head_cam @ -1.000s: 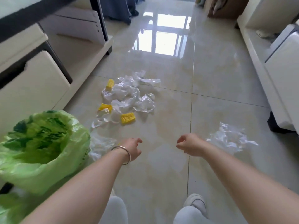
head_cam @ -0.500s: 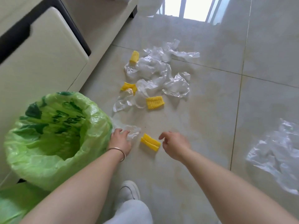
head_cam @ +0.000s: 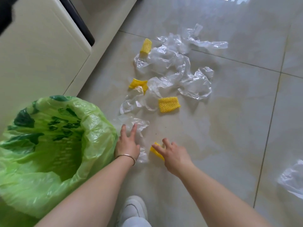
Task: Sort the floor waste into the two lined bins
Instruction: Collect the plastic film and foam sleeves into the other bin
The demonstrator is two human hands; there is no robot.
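A bin with a green liner [head_cam: 49, 145] stands at the left. My left hand [head_cam: 127, 144], fingers spread, rests flat on a clear plastic sheet [head_cam: 139, 126] lying on the floor beside the bin. My right hand [head_cam: 172, 153] touches a small yellow foam net [head_cam: 155, 150], its fingers spread over the piece and not closed round it. Farther ahead lie several crumpled clear plastic pieces [head_cam: 172, 63] mixed with yellow foam nets [head_cam: 168, 104], [head_cam: 146, 46], [head_cam: 137, 83].
A cream cabinet [head_cam: 41, 46] with a dark gap runs along the left. Another clear plastic bag [head_cam: 291, 181] lies at the right edge. My white shoe [head_cam: 133, 208] is at the bottom centre on the tiled floor.
I have bent lower over the floor. My left hand has opened flat onto the clear plastic, and my right hand has reached onto the near yellow foam net.
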